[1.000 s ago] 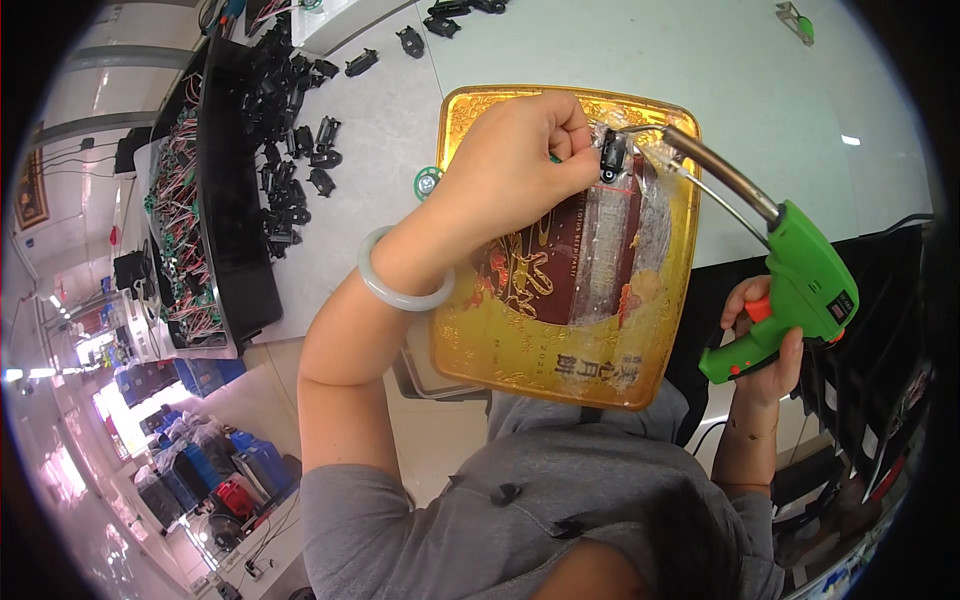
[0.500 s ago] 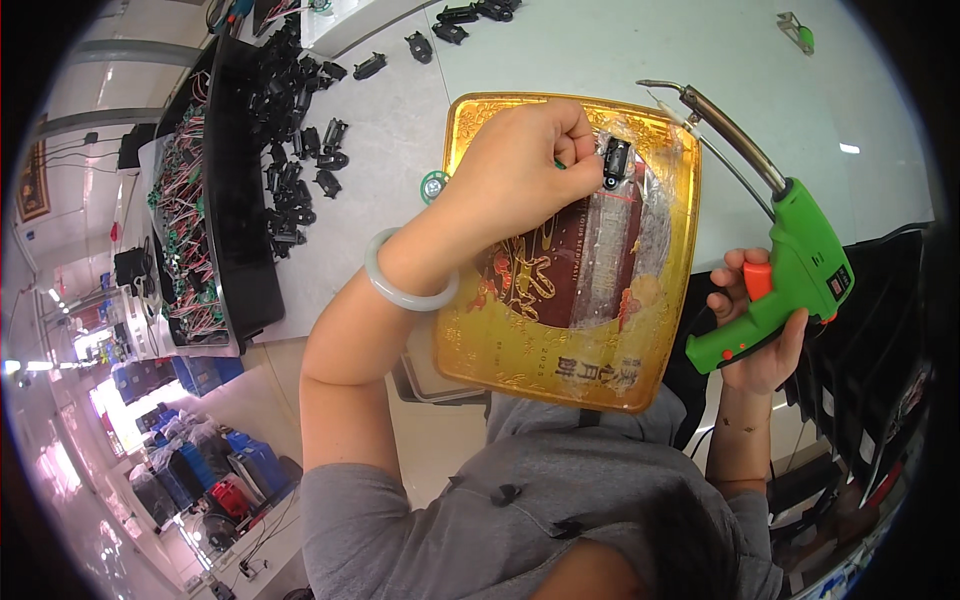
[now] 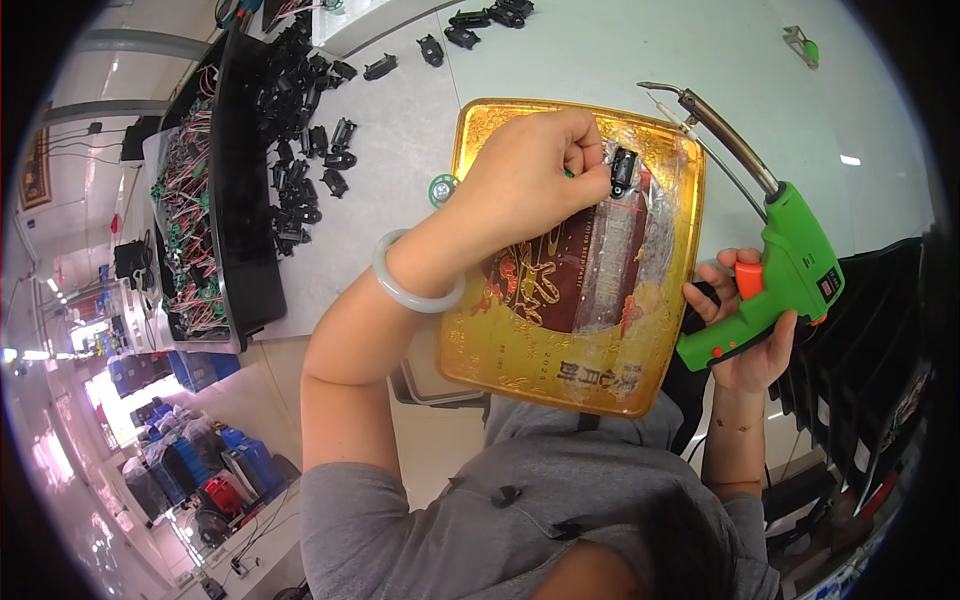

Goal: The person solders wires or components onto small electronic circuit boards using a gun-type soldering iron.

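My left hand point(image 3: 545, 170), bent over a gold tin lid point(image 3: 485, 365), has its fingers closed in a pinch. A bit of green shows between them; what they hold is mostly hidden. Right against the fingertips lies a small black plastic housing point(image 3: 623, 172), on the clear tape across the lid. In my right hand point(image 3: 755, 350) is a green soldering gun point(image 3: 790, 260) with an orange trigger. Its metal tip points up and left, past the lid's upper right edge. A round green part point(image 3: 443, 190) sits beside the lid, by my left wrist.
Many black housings point(image 3: 295, 190) are heaped on the grey table point(image 3: 370, 130) at the left. Next to them a black bin point(image 3: 250, 220) holds wired green boards point(image 3: 190, 220). A small green-and-metal item point(image 3: 803, 47) lies far right. Black ribbed trays point(image 3: 860, 350) stand at the right.
The soldering gun and my right hand have shifted slightly left, nearer the lid. My left hand keeps its pinch beside the black housing. The whole view has shifted a little.
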The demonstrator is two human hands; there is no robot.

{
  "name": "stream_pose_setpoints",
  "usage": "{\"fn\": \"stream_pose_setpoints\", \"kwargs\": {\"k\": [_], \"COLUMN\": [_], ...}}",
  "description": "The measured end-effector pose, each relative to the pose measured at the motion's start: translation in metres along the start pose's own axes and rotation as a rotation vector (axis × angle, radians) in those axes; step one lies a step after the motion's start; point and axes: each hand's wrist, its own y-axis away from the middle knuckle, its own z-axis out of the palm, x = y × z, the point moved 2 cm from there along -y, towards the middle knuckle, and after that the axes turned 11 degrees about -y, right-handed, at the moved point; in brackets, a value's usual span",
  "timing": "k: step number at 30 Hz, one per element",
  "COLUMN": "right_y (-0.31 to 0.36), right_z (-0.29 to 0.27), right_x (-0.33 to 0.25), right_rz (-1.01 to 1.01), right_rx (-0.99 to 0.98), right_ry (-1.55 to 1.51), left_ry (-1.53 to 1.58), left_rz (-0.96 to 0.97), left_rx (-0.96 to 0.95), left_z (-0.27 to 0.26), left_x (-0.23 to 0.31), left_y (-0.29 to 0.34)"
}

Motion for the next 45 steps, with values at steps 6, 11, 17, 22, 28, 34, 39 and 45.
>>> {"fn": "stream_pose_setpoints", "kwargs": {"k": [6,11,17,22,28,34,39,45], "right_y": [-0.003,-0.002,0.017,0.025,0.037,0.039,0.037,0.034], "right_z": [0.0,0.005,0.018,0.014,0.005,0.001,0.0,0.0], "right_x": [0.003,0.004,0.019,0.017,-0.02,-0.039,-0.038,-0.029], "right_rz": [0.005,0.006,0.092,0.074,0.052,0.035,0.009,0.016], "right_rx": [-0.061,-0.068,0.04,0.054,0.13,0.011,0.047,0.087], "right_ry": [-0.037,-0.05,-0.098,-0.052,0.25,0.558,0.596,0.564], "left_ry": [0.011,0.101,0.101,-0.063,-0.535,-0.7,-0.711,-0.59], "left_rz": [0.001,0.072,0.349,0.42,0.52,0.435,0.41,0.405], "left_rx": [-0.028,-0.031,-0.245,-0.367,0.375,0.553,0.548,0.578], "left_z": [-0.002,-0.01,-0.024,-0.023,-0.024,0.006,0.01,0.012], "left_x": [0.0,0.0,-0.007,-0.007,0.016,0.015,0.012,0.01], "left_y": [0.001,0.002,0.001,-0.001,0.033,0.054,0.051,0.046]}}
